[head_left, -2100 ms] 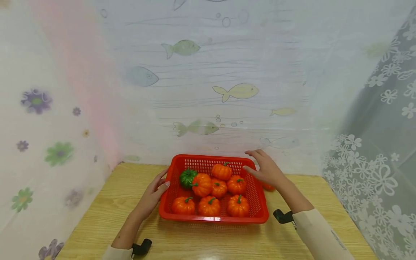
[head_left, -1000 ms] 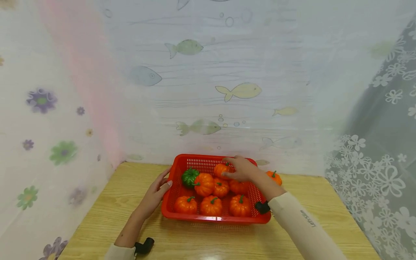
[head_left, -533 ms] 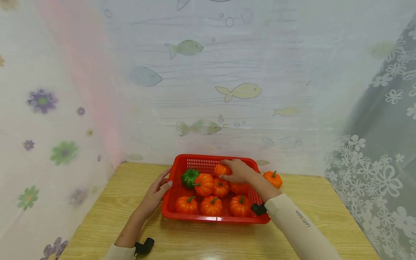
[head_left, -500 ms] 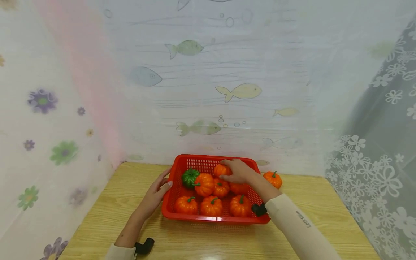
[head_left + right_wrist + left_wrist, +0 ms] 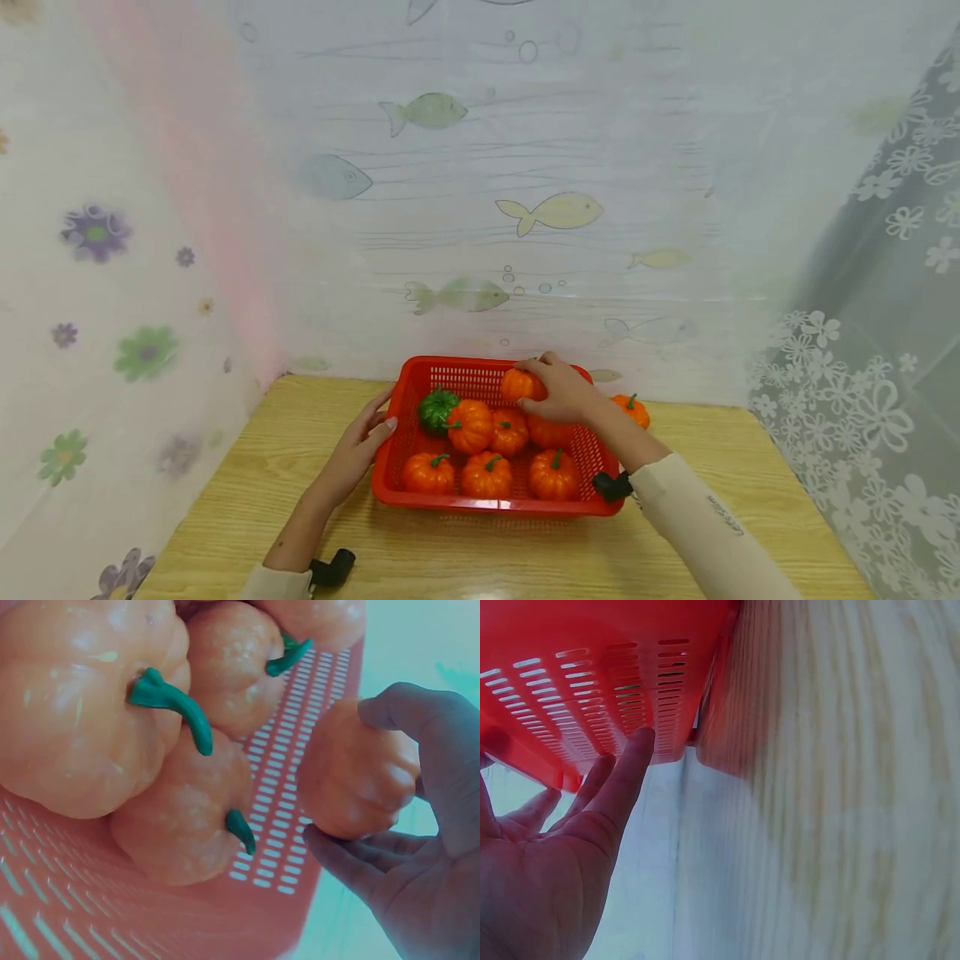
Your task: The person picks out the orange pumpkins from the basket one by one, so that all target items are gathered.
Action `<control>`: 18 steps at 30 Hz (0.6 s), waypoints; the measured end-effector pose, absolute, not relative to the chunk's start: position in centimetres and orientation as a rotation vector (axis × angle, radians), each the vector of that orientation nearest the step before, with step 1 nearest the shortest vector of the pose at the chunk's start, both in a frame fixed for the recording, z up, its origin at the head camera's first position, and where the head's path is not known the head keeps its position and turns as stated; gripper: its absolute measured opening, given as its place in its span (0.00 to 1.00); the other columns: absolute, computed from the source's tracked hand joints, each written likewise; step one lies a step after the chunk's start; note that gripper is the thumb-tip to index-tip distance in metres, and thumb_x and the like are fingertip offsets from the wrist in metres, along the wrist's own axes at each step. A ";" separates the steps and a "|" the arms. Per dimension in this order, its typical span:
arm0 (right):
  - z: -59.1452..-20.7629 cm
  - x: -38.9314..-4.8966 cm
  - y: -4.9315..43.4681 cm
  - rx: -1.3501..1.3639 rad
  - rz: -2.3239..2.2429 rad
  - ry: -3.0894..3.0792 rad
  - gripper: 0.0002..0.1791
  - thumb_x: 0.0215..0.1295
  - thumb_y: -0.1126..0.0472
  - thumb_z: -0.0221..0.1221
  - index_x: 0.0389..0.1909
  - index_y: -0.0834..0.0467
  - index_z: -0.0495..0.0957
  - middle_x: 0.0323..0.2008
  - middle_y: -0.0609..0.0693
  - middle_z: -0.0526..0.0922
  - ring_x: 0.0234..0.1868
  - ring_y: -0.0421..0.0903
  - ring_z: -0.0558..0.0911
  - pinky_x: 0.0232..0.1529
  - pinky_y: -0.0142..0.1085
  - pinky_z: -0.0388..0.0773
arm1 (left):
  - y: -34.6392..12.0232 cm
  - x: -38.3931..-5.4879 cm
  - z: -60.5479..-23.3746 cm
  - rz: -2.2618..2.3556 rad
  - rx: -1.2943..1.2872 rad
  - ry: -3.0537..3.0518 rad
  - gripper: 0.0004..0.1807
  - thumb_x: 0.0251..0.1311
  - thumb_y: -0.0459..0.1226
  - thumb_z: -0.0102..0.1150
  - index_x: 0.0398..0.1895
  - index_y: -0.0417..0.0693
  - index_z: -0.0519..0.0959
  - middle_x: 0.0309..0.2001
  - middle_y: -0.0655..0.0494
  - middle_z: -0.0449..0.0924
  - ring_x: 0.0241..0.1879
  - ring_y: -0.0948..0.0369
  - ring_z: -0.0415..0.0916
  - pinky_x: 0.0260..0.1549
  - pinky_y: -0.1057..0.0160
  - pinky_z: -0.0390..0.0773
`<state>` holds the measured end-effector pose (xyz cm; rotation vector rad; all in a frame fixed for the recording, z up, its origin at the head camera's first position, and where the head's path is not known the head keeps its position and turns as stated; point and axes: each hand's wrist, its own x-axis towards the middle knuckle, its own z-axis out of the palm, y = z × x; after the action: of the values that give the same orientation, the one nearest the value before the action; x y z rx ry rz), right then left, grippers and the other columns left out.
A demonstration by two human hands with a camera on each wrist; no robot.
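Note:
A red plastic basket (image 5: 495,505) with slotted walls stands on the table and holds several orange pumpkins (image 5: 554,476) and one green pumpkin (image 5: 438,412). At its left side my left hand (image 5: 358,450) holds the rim, thumb over the edge. In the left wrist view the fingers (image 5: 626,776) of that hand lie along the outer wall. My right hand (image 5: 564,392) grips a small orange pumpkin (image 5: 521,386) by the back right of the basket. The right wrist view shows this pumpkin (image 5: 352,776) between thumb and fingers, above the slotted wall.
Another orange pumpkin (image 5: 632,410) sits on the wooden table (image 5: 720,475) outside the basket, partly behind the right arm. A fish-patterned curtain (image 5: 480,250) hangs behind the table, and patterned sheets flank both sides.
My right hand has come in from the basket's right side and taken hold of the back pumpkin. Since half a second ago, the pumpkin has moved slightly up and right. The left hand stays put.

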<state>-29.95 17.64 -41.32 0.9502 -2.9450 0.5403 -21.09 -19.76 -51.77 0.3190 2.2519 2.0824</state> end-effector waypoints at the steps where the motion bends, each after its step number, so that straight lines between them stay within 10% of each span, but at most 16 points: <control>1: -41.2 -29.9 17.8 0.954 0.557 -2.930 0.33 0.67 0.52 0.68 0.73 0.52 0.75 0.57 0.59 0.76 0.48 0.53 0.79 0.54 0.52 0.82 | -19.8 -21.1 -51.8 2.079 0.320 2.254 0.33 0.83 0.48 0.51 0.86 0.68 0.55 0.76 0.39 0.66 0.70 0.37 0.72 0.56 0.47 0.85; 18: -39.8 -28.2 21.2 0.908 0.706 -2.761 0.34 0.65 0.57 0.68 0.72 0.52 0.75 0.61 0.60 0.74 0.51 0.57 0.80 0.52 0.54 0.83 | -19.8 -21.1 -51.9 2.082 0.330 2.248 0.33 0.83 0.48 0.51 0.86 0.69 0.54 0.78 0.40 0.64 0.70 0.37 0.72 0.56 0.46 0.85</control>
<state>-28.25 21.20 -39.76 0.9082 -2.7611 0.7063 -21.12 -19.83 -51.94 0.3297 2.2480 2.0825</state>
